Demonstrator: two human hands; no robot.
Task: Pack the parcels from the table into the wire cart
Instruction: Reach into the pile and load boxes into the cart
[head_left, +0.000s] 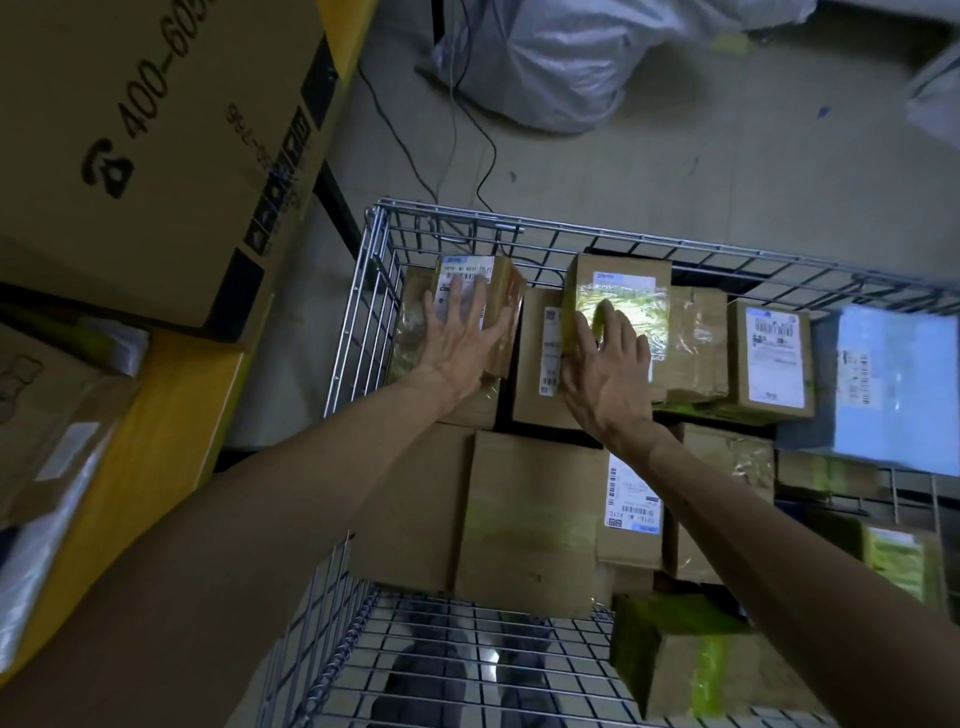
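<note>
Both hands are down inside the wire cart (358, 312), fingers straight and spread, gripping nothing. The left hand (462, 338) presses flat on a labelled parcel (501, 296) in the cart's far-left corner, and the right hand (608, 379) lies on a tape-wrapped parcel (623, 291) by the middle of the cart's far wall. More cardboard parcels fill the cart around and beneath these two, while left of the cart stands the yellow worktop (156, 415), carrying a large printed carton (156, 156).
</note>
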